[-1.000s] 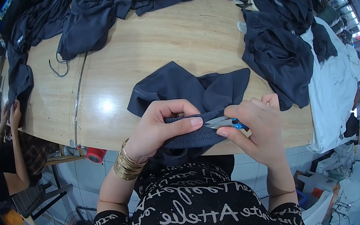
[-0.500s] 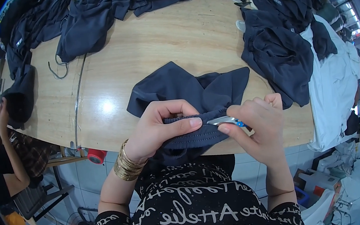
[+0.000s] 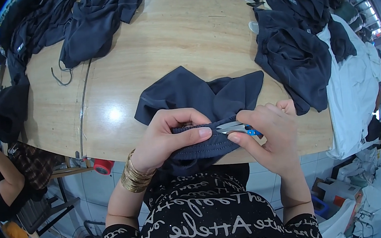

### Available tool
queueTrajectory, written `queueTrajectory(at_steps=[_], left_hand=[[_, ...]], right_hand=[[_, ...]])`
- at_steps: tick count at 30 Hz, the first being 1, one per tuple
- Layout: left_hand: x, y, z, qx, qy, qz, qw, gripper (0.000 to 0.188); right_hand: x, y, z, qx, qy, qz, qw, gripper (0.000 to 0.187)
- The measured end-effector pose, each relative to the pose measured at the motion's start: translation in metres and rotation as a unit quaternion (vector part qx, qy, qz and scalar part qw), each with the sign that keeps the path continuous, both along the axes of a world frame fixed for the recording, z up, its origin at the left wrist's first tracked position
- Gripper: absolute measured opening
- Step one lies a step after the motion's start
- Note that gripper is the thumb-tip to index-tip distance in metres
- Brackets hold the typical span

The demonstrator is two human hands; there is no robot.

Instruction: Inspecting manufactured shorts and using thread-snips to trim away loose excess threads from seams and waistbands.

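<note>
One dark garment lies partly on the wooden table, its gathered band pinched in the left hand near the edge, seemingly to steady it against the blue-handled snippers the right hand grips, blades parted.

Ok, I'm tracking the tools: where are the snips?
In the head view, right of centre: the snips are in the right hand, blades at the cloth, pointing toward the left hand.
</note>
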State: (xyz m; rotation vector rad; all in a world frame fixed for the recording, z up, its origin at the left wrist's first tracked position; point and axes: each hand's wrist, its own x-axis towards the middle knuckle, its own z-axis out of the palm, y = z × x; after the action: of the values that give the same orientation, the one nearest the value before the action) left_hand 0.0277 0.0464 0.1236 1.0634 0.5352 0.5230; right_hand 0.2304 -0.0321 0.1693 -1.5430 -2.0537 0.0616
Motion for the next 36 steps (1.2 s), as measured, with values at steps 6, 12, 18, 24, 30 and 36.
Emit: queueTrajectory(at_steps=[6,12,18,24,30,36], left_hand=[[-0.0008,0.0005,-0.0002,0.02,-0.002,-0.007,1.0,0.012],[-0.0014,0.0007,0.0003,0.005,0.002,-0.004,1.0,0.012],[-0.0002,-0.0006,0.0,0.018,0.001,-0.011,1.0,0.012],[-0.0002,-0.0007,0.0008,0.028,0.009,-0.014,0.999,0.011],[-0.0002,0.0007,0.0013,0.014,0.008,-0.022,1.0,0.011],[-0.0007,0.0018,0.0007,0.013,0.007,-0.031,0.999,0.012]], right_hand=[[-0.0003,-0.0003,0.0002,-0.009,-0.01,-0.001,1.0,0.022],[0.0051,-0.0026,-0.0005,-0.019,0.054,-0.038,0.998,0.021],[-0.0004,-0.0025,0.002,-0.025,0.004,-0.003,1.0,0.024],[0.0004,-0.0018,0.0016,-0.016,-0.017,0.002,1.0,0.025],[0.0009,-0.0009,0.0027,-0.021,-0.029,0.008,0.999,0.025],[0.0011,-0.0008,0.0038,-0.018,-0.034,0.011,0.999,0.024]])
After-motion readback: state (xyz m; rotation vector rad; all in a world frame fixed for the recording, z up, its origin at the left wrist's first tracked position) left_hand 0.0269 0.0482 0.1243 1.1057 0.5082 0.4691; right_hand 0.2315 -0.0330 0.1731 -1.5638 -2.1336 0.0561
